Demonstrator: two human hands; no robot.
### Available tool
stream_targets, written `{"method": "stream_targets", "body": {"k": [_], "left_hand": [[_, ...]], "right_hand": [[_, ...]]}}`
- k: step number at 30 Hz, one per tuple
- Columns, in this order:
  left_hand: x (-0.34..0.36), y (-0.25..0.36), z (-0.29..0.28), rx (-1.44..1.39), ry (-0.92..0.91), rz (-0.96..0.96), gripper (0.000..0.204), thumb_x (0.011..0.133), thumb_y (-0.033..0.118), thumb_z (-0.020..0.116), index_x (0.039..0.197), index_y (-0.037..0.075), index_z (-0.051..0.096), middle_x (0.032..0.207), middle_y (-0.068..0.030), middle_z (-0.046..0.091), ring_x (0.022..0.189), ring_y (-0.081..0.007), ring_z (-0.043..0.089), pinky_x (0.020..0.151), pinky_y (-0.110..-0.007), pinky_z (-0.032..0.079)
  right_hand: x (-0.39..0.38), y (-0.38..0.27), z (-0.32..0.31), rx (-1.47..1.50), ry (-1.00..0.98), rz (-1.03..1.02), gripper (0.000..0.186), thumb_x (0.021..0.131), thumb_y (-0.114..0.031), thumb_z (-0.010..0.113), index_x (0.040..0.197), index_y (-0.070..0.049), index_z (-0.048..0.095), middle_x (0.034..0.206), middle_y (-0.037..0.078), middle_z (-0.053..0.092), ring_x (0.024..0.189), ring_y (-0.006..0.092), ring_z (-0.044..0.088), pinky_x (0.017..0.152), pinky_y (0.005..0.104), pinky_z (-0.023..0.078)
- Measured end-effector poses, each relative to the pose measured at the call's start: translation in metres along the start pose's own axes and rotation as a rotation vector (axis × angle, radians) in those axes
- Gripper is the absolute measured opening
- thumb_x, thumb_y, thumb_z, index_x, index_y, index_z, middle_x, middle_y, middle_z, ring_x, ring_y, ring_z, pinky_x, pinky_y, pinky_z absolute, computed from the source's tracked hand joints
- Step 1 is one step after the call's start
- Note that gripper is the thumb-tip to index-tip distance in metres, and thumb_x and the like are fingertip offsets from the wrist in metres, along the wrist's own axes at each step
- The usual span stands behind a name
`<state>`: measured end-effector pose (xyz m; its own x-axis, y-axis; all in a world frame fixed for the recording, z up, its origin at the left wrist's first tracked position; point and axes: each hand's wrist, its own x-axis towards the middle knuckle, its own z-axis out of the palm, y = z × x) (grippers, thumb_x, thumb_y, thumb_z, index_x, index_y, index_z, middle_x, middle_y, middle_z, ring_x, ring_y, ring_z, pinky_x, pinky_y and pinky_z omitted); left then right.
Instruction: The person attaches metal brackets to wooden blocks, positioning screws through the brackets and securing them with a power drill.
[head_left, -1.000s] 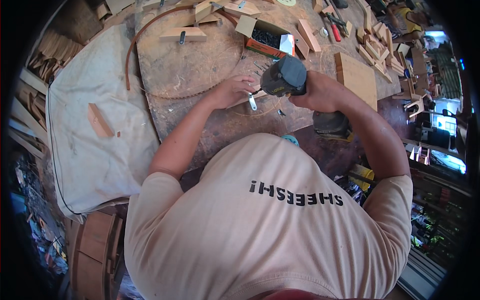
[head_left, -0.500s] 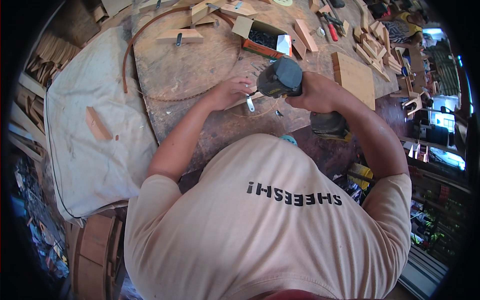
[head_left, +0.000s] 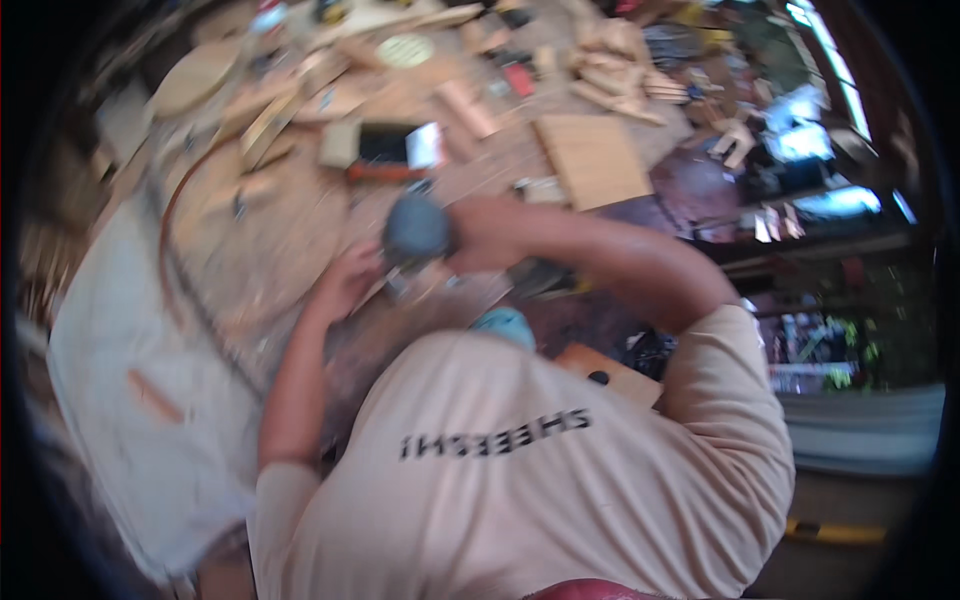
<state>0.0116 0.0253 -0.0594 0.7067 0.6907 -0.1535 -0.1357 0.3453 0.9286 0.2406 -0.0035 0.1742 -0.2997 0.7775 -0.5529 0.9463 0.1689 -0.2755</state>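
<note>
Motion blurs the picture. My right hand (head_left: 480, 235) is closed round the handle of a dark cordless drill (head_left: 416, 228), its body over the workbench (head_left: 285, 255) and its base low beside my wrist. To the drill's left, my left hand (head_left: 350, 282) has its fingers curled at a small pale wooden block, mostly hidden by hand and drill. The drill's tip and the metal bracket at the block are too smeared to make out.
Beyond the drill stands an open carton (head_left: 385, 172) of dark small parts. A flat wooden board (head_left: 592, 160) lies to the right, with stacked wood pieces (head_left: 615, 70) behind it. Pale cloth (head_left: 130, 400) covers the left side, and a wooden piece (head_left: 155, 397) lies on it.
The whole view has swung, so bench, hands and drill appear further left and lower. The drill is still in my right hand, and my left hand is still beside it.
</note>
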Motion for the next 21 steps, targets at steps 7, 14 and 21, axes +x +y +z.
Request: {"method": "stream_targets", "body": {"k": [7, 14, 21], "left_hand": [[0.005, 0.023, 0.003, 0.528, -0.092, 0.195, 0.039, 0.075, -0.024, 0.046, 0.102, -0.002, 0.064, 0.119, -0.0063, 0.056, 0.113, -0.0196, 0.054, 0.094, -0.027, 0.042], [0.004, 0.018, 0.003, 0.481, -0.090, 0.186, 0.033, 0.079, -0.020, 0.049, 0.102, -0.001, 0.064, 0.120, -0.0080, 0.055, 0.113, -0.0212, 0.054, 0.093, -0.026, 0.042], [0.005, 0.003, -0.006, 0.490, -0.014, -0.074, 0.038, 0.084, -0.013, 0.053, 0.118, 0.000, 0.058, 0.131, -0.0111, 0.053, 0.115, -0.0211, 0.056, 0.096, -0.030, 0.046]], "right_hand": [[-0.015, -0.013, -0.014, 0.030, 0.005, 0.023, 0.036, 0.071, -0.031, 0.066, 0.086, 0.002, 0.067, 0.085, 0.024, 0.067, 0.086, 0.0393, 0.066, 0.077, 0.0450, 0.053], [-0.017, -0.013, -0.013, 0.027, -0.012, 0.028, 0.036, 0.072, -0.031, 0.066, 0.086, 0.003, 0.067, 0.084, 0.024, 0.067, 0.085, 0.0390, 0.066, 0.077, 0.0452, 0.052], [-0.015, -0.009, -0.007, 0.064, 0.060, -0.014, 0.041, 0.071, -0.035, 0.068, 0.090, 0.002, 0.067, 0.087, 0.025, 0.067, 0.087, 0.0390, 0.066, 0.078, 0.0457, 0.052]]}}
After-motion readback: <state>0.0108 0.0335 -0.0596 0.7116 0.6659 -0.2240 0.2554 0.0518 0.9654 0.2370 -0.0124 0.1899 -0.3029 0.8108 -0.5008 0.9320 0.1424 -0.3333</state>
